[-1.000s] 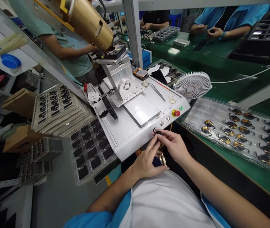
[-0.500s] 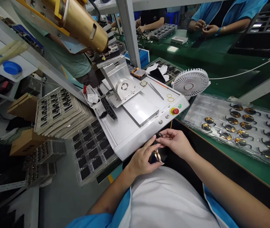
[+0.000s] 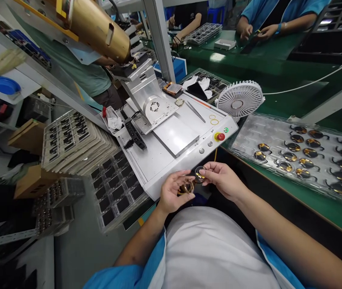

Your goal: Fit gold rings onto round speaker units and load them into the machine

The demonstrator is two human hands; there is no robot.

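Low in front of the machine's front edge, my left hand (image 3: 171, 194) has its fingers curled around a gold-coloured ring-shaped case (image 3: 188, 186). Between the thumb and fingers of my right hand (image 3: 223, 181) is a round black disc (image 3: 200, 174) with gold-coloured parts on its face. The disc is close to the left fingertips and to the right of the case. Similar round discs (image 3: 306, 163) with dark curved tails lie in a clear plastic tray (image 3: 246, 134) on the right.
A white machine bed (image 3: 186, 158) carries a metal fixture (image 3: 154, 105), tweezers (image 3: 195, 111), thin yellow rings (image 3: 214, 122) and a red stop button (image 3: 220, 137). A white fan (image 3: 240, 100) stands behind. Stacked trays (image 3: 74, 140) are on the left. Co-workers sit across the green table (image 3: 267, 76).
My hands have drawn apart. The disc has turned and shows its gold-marked face, and the ring-shaped case has moved left and up with my left hand. The camera view has shifted slightly.
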